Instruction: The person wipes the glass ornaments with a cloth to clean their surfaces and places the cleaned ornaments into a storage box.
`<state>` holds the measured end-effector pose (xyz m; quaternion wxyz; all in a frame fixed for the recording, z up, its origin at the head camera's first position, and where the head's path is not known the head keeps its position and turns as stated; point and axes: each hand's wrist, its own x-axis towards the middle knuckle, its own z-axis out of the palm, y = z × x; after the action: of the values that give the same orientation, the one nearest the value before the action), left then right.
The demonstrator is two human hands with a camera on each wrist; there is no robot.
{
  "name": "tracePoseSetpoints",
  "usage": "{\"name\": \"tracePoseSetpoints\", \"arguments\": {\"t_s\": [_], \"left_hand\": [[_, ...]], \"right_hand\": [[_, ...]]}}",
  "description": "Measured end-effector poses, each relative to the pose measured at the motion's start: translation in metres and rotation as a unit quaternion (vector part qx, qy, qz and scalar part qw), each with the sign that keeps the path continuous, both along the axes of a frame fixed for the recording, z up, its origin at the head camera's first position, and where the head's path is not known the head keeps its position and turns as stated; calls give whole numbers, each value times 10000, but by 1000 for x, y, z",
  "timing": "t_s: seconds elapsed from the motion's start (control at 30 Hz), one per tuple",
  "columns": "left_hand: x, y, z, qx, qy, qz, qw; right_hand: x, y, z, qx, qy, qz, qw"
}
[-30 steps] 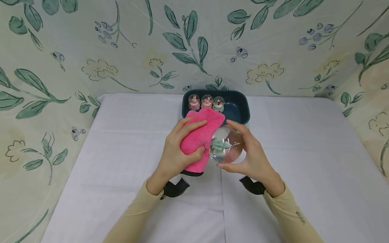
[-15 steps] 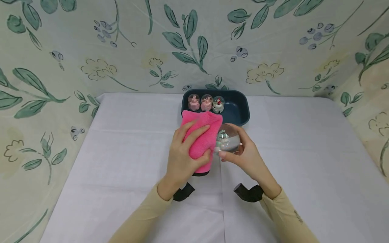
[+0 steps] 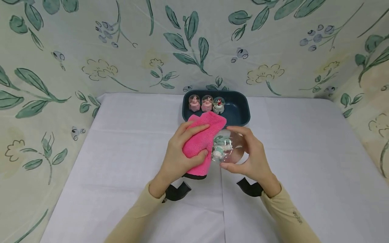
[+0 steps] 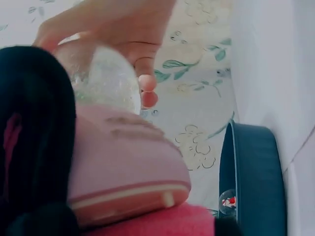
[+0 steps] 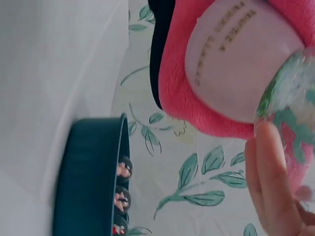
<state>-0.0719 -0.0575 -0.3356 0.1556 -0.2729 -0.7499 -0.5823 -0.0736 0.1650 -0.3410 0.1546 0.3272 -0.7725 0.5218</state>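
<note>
A large snow globe (image 3: 224, 148) is held sideways above the table, its clear ball to the right with a green and white figure inside. Around its pink base (image 5: 236, 64), which bears raised lettering in the right wrist view, lies a fluffy pink cloth (image 3: 200, 138) with a black edge. My left hand (image 3: 175, 153) grips the base through this cloth, fingers over the top and thumb in front. With thumb and fingers spread around the glass, my right hand (image 3: 255, 157) holds the ball from the right. The left hand's far fingers are hidden by the cloth.
Just behind the hands stands a dark blue tray (image 3: 238, 104) on the white-covered table (image 3: 130, 135). In its left part sit three small snow globes, two pink (image 3: 194, 103) (image 3: 207, 103) and one white (image 3: 218, 105). A leaf-patterned cloth (image 3: 127, 44) hangs behind.
The snow globe has turned back and forth in the hands. My right hand closed in on the glass half a second ago, then spread around it again; both hands shifted slightly.
</note>
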Motion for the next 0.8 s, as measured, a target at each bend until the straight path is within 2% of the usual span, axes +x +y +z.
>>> {"name": "tracePoseSetpoints", "arguments": {"t_s": [0.13, 0.27, 0.37, 0.43, 0.53, 0.63, 0.73, 0.8], "left_hand": [[6, 9, -5, -498, 599, 578, 9953], [10, 16, -11, -924, 1127, 1157, 9825], [9, 16, -14, -849, 1018, 1279, 9829], [6, 13, -14, -511, 651, 1127, 9902], [0, 5, -11, 58, -84, 676, 9977], [-4, -2, -8, 442, -606, 241, 9969], [-4, -4, -5, 494, -678, 45, 9965], [-5, -3, -4, 464, -594, -14, 9972]], "right_hand": [[4, -5, -2, -620, -653, -437, 9950], [7, -11, 0, -1109, -1842, -785, 9735], [8, -12, 3, -1101, -2554, -685, 9581], [8, -9, 6, -845, -2700, -410, 9583], [10, -4, 9, -506, -2414, 82, 9691], [8, 0, 11, -112, -1535, 241, 9878], [3, 2, 10, 254, -595, 194, 9977], [0, 4, 9, 297, -280, 235, 9989]]}}
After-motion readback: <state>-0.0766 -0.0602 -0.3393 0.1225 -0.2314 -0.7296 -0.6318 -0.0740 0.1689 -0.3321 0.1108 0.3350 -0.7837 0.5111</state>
